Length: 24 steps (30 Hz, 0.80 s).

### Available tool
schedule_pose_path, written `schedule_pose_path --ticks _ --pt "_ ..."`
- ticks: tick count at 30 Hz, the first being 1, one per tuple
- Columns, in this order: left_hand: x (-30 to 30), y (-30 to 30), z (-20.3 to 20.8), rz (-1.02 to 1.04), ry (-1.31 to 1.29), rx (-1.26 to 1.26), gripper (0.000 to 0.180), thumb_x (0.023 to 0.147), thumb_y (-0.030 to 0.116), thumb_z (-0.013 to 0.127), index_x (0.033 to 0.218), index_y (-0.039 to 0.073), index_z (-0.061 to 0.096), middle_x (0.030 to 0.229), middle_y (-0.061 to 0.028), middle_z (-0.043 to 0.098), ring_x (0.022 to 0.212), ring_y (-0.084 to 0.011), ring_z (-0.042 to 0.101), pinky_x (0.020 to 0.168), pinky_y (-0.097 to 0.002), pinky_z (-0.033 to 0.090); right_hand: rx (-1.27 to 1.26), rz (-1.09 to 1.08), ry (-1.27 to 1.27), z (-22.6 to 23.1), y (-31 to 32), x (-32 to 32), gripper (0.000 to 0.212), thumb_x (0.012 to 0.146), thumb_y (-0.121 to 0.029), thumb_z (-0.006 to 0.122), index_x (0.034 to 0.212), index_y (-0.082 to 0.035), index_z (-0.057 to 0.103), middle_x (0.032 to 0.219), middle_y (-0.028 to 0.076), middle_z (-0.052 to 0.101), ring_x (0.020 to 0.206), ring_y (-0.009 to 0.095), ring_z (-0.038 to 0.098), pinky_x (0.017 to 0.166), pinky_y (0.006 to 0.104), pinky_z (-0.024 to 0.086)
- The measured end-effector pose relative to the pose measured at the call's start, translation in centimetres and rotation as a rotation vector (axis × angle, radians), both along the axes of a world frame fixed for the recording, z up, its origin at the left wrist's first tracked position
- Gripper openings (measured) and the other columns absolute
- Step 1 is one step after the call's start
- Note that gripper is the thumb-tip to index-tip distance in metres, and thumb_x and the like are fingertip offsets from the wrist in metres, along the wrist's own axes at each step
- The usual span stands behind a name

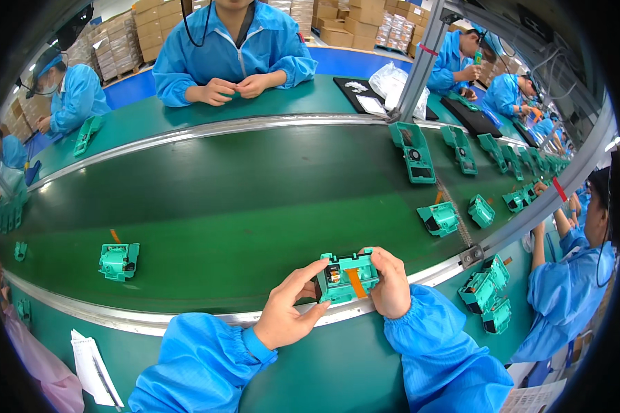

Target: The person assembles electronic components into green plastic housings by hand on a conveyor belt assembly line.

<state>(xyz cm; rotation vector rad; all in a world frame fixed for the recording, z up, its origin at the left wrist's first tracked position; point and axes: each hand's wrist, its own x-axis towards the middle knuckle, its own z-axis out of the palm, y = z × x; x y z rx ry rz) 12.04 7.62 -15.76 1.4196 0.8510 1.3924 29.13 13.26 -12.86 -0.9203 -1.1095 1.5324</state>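
Between my two hands is a teal plastic housing (337,292), its inner side facing up, with an orange flex ribbon and a small dark part with coppery bits inside. My left hand (288,303) grips its left edge with thumb and fingers. On the other side, my right hand (390,283) is closed round the right edge, fingers over the far corner. The housing is held over the near metal rail (427,277) of the green conveyor belt (213,213). Blue sleeves cover both my forearms.
Teal housings with ribbons (119,261) lie on the belt left and right; longer teal shells (415,155) line its far right. Several housings (486,292) are clustered on the near table. A metal post (420,65) rises beyond the belt. Papers with a pen (93,368) lie lower left. Co-workers sit around.
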Motion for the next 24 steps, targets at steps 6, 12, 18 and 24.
schedule_pose_path --ticks 6,12,18,24 --pt "0.1 0.3 -0.5 0.023 -0.007 0.036 0.065 0.071 -0.013 0.059 0.129 0.001 0.033 0.110 -0.0114 0.048 0.092 -0.0171 0.053 0.084 -0.0327 0.046 0.016 0.013 0.011 0.0 0.3 -0.1 0.024 0.087 -0.017 0.042 0.090 0.003 0.055 0.083 0.006 0.057 0.075 0.012 0.053 0.070 0.0256 0.042" --pt "0.6 0.2 -1.0 0.080 -0.029 0.051 0.058 0.072 -0.011 0.059 0.124 0.001 0.037 0.108 -0.0123 0.050 0.092 -0.0184 0.056 0.085 -0.0332 0.047 0.057 0.034 -0.013 -0.4 0.1 0.4 0.033 0.093 -0.026 0.038 0.092 0.002 0.056 0.085 0.006 0.058 0.078 0.012 0.055 0.070 0.0254 0.043" --pt "0.5 0.5 -1.4 0.076 -0.059 0.077 0.061 0.071 -0.012 0.059 0.124 0.002 0.032 0.112 -0.0139 0.047 0.094 -0.0194 0.055 0.086 -0.0344 0.046 0.096 0.048 0.006 -0.2 0.1 0.3 0.036 0.092 -0.029 0.039 0.093 0.002 0.056 0.085 0.006 0.058 0.078 0.013 0.055 0.071 0.0258 0.043" --pt "0.4 0.7 -1.0 0.041 -0.049 0.050 0.066 0.072 -0.015 0.057 0.125 0.007 0.023 0.116 -0.0137 0.045 0.103 -0.0208 0.050 0.087 -0.0337 0.042 0.121 0.045 -0.046 -0.5 0.5 0.5 0.032 0.089 -0.026 0.042 0.094 0.003 0.056 0.086 0.007 0.058 0.079 0.013 0.054 0.072 0.0260 0.042"
